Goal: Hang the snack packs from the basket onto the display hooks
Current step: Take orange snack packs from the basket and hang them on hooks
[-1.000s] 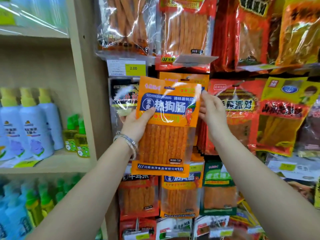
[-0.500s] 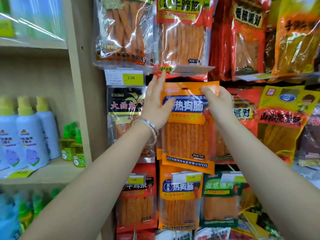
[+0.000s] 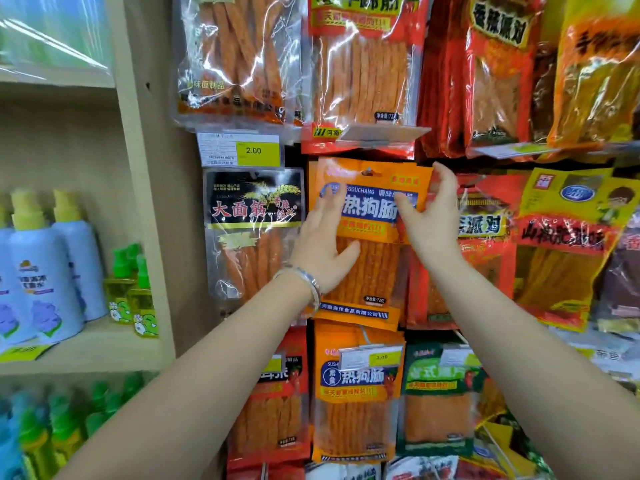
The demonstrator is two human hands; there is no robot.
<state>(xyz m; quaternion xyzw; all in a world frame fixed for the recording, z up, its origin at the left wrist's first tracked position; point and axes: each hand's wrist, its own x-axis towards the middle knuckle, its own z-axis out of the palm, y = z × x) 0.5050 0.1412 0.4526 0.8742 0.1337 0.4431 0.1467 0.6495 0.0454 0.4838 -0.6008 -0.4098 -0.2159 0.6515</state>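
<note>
My left hand [image 3: 325, 244] presses flat, fingers straight, on the orange plastic snack pack [image 3: 370, 216]. My right hand [image 3: 433, 220] cups its 3 o'clock edge, grip unclear. I'd push the 12 o'clock top fully home before letting go.

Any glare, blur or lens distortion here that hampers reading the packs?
Head view: white glare streaks cross the clear pack at top left; the left hand has motion-smeared fingers over the orange pack, whose print is legible; the bottles at the left edge are soft; the shelf post leans, wide-angle distortion.
</note>
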